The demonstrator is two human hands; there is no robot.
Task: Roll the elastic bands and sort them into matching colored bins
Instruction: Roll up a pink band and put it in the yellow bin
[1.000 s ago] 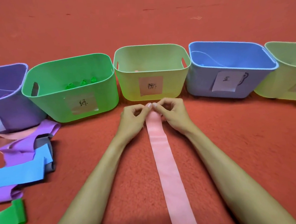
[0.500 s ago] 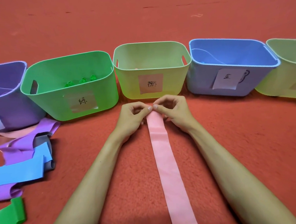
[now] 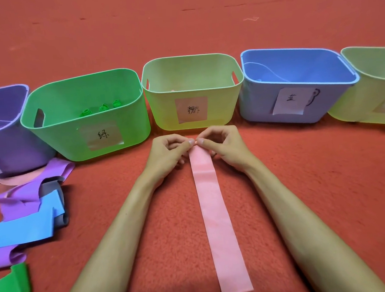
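Observation:
A long pink elastic band (image 3: 215, 215) lies flat on the red carpet, running from near the bottom edge up to the bins. My left hand (image 3: 168, 153) and my right hand (image 3: 222, 147) pinch its far end between thumbs and forefingers, fingertips nearly touching, just in front of the yellow-green bin with a pink label (image 3: 192, 86). A green bin (image 3: 87, 116) to its left holds three rolled green bands (image 3: 102, 107). A blue bin (image 3: 296, 83) stands on the right and a purple bin (image 3: 3, 127) at the far left.
A pile of loose bands lies at the left: purple (image 3: 28, 191), blue (image 3: 26, 226), grey, salmon and a green one (image 3: 10, 291) at the bottom left corner. Another yellow-green bin (image 3: 374, 83) stands at the far right. Red carpet stretches behind the bins.
Both hands stay on the pink band's far end, their fingertips shifting slightly as they work it. The band's length on the carpet looks about the same.

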